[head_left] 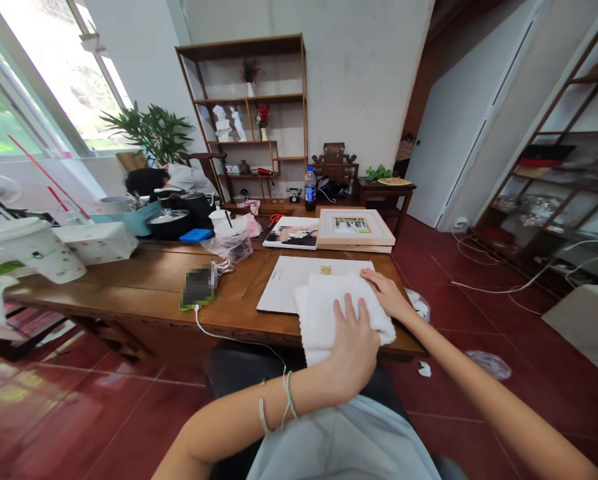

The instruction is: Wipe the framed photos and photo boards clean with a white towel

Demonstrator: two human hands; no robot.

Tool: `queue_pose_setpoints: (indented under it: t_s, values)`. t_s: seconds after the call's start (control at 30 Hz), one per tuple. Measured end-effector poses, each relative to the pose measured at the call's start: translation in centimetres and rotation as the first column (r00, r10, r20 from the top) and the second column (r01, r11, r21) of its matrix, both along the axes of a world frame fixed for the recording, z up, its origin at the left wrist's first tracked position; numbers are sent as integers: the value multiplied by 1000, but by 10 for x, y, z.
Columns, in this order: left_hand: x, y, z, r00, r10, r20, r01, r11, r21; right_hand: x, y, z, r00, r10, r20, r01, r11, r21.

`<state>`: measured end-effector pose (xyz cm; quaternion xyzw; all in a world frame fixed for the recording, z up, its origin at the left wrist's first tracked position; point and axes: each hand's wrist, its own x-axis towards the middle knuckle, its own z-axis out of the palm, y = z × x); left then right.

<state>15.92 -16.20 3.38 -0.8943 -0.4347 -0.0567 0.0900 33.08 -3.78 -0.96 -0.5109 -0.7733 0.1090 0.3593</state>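
A folded white cloth (pixel 323 313) with a fluffy edge lies over the near right part of a flat white panel (pixel 289 283) and hangs past the table's front edge. On top of it rests my left hand (pixel 355 340), its fingers spread and its thumb out of sight. My right hand (pixel 386 293) lies at the panel's right side, fingers stretched out towards its far right corner and touching the cloth's edge. The panel bears small print and a little tan sticker (pixel 325 270).
Behind the panel lie a framed picture (pixel 356 227) and a photo board (pixel 293 233). A phone (pixel 199 287) on a white cable is to the left. Beyond are a plastic bag (pixel 231 243), a bottle (pixel 310 190), a black pot (pixel 169 223) and a large paper cup (pixel 36 250).
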Motion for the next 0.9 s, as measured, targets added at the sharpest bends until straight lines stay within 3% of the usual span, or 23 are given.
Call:
queue_pose_setpoints:
  t_s: [0.17, 0.37, 0.47, 0.6, 0.83, 0.9]
  values:
    - [-3, 42, 11, 1000, 17, 19, -16, 1000, -27, -1, -1, 0, 1000, 10, -8, -10, 1000, 7]
    - [6, 108, 9, 992, 120, 45, -116, 990, -79, -5, -6, 6, 999, 39, 14, -40, 999, 29]
    - [13, 122, 9, 985, 167, 44, -163, 983, -86, -6, -7, 7, 1000, 23, 21, -24, 999, 34]
    - [20, 107, 10, 981, 193, 2, -192, 978, -82, -4, -6, 6, 999, 33, 23, -33, 999, 34]
    - [18, 22, 7, 995, 95, -33, -97, 993, -69, 2, -2, 2, 999, 38, -24, -38, 999, -10]
    - [13, 7, 7, 998, 57, -14, -58, 996, -74, 1, -1, 2, 999, 27, -29, -28, 1000, -14]
